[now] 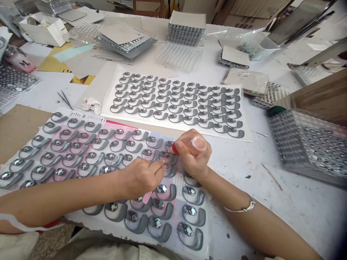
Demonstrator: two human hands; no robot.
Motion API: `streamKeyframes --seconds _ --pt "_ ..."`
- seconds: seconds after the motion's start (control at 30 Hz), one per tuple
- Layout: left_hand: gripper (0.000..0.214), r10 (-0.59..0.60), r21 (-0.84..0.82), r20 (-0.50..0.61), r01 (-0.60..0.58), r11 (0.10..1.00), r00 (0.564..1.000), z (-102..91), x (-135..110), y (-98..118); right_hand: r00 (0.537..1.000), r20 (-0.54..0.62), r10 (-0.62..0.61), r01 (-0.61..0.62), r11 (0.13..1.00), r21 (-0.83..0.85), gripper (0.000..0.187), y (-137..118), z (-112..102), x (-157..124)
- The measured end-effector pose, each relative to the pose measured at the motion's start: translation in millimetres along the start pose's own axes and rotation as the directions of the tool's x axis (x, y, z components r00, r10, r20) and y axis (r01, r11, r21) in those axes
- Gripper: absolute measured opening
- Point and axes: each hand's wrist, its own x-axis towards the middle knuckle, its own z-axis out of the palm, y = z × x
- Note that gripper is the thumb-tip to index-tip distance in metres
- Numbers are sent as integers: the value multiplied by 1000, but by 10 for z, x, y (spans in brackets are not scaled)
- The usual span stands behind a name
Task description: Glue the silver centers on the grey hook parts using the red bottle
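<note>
My left hand (142, 178) comes in from the left and pinches a thin stick with a yellowish tip (163, 162) above a printed sheet (173, 196) of grey comma-shaped parts with metal discs. My right hand (193, 151) grips a small translucent bottle with a red tip (175, 148). That tip is close to the stick and a disc-topped part (166, 154), though my fingers partly hide the contact area. Both hands cover several parts. A second white sheet (176, 104) of smaller grey parts lies farther out, beyond my hands.
A clear tray of metal-topped pieces (306, 144) stands at the right. Stacked plastic blister trays (186, 29) and cardboard sheets lie at the back. Tweezers (65, 99) and crumpled tissue (91, 105) lie left of the far sheet. A wooden board (320, 97) rises at the right edge.
</note>
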Motion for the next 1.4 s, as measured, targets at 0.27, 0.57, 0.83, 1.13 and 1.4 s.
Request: streamKeyframes --seconds 0.27,0.57,0.83,1.13,1.4 --pt "20 3 -9 38 -3 1000 999 0 -18 -9 1000 4 -30 30 999 12 14 -43 -11 16" --pt "23 -16 -61 83 21 998 996 5 -46 -22 998 9 -64 64 998 16 13 -44 -27 12" --pt "24 -25 -139 110 40 989 994 -2 -48 -54 991 22 -129 129 991 -36 16 -91 -48 38" --pt "19 -73 -256 171 116 960 983 -41 -21 -138 989 39 -145 146 989 -27 15 -111 -65 32" --pt "23 -149 -370 141 191 909 979 -39 9 -210 992 59 -115 117 993 -25 14 -131 -76 17"
